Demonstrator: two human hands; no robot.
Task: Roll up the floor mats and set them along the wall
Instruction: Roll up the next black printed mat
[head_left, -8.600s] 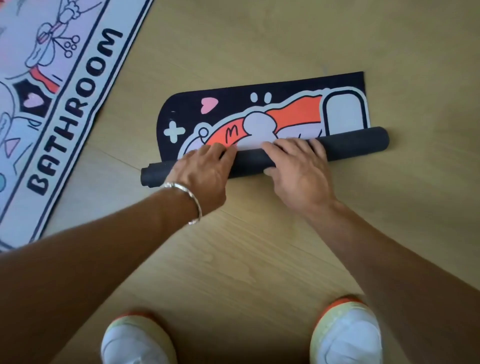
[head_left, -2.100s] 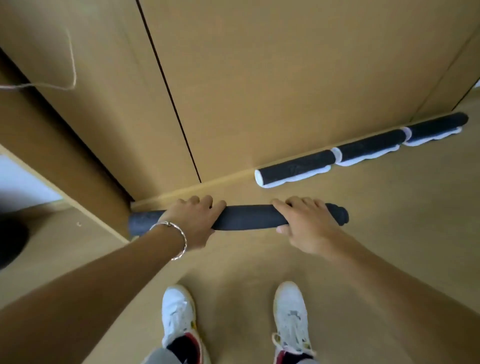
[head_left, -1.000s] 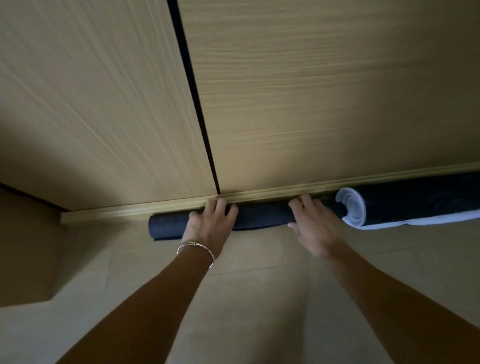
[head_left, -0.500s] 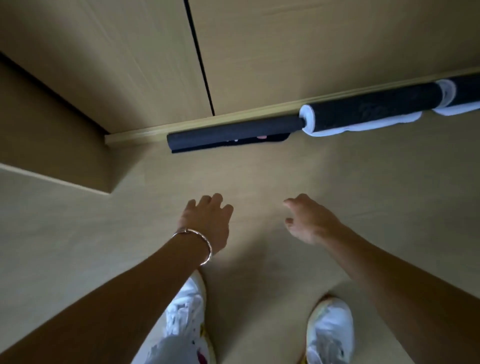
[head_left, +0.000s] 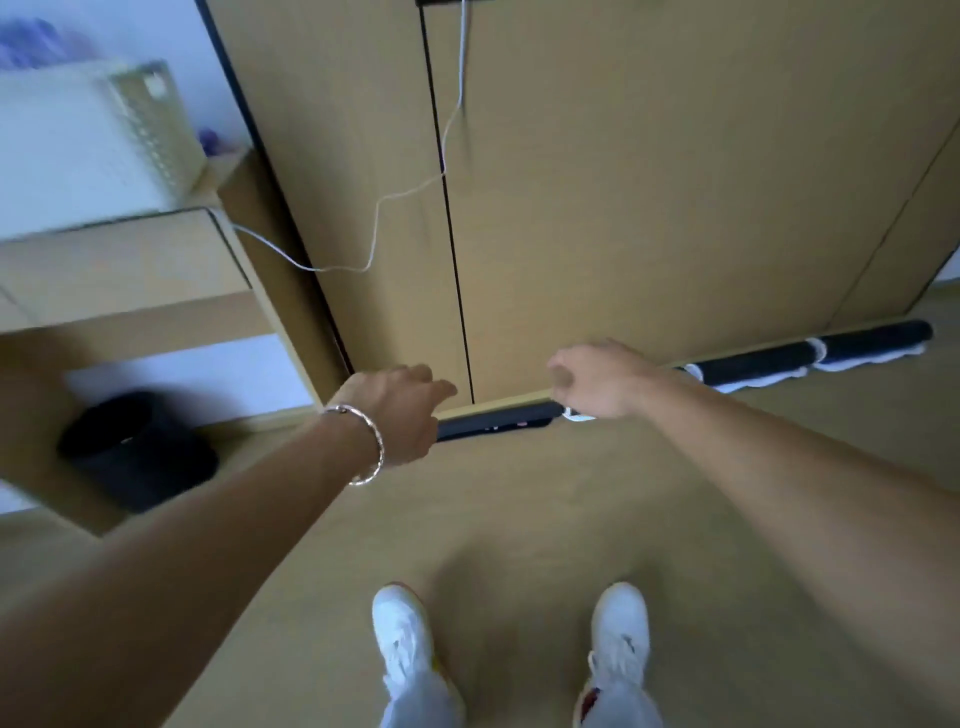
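Hands (head_left: 400, 410) no longer on rolled mat (head_left: 493, 422)

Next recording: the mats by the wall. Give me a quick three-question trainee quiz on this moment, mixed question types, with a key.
1. True or false: the dark rolled-up floor mat stands upright on its end.
2. Where is that mat? A: on a shelf. B: lying on the light wooden floor, along the base of the tan wooden wall panel. C: inside a bin.
3. Fill in: the silver bracelet sits on the person's ___ wrist.

Key: 1 false; 2 B; 3 left.
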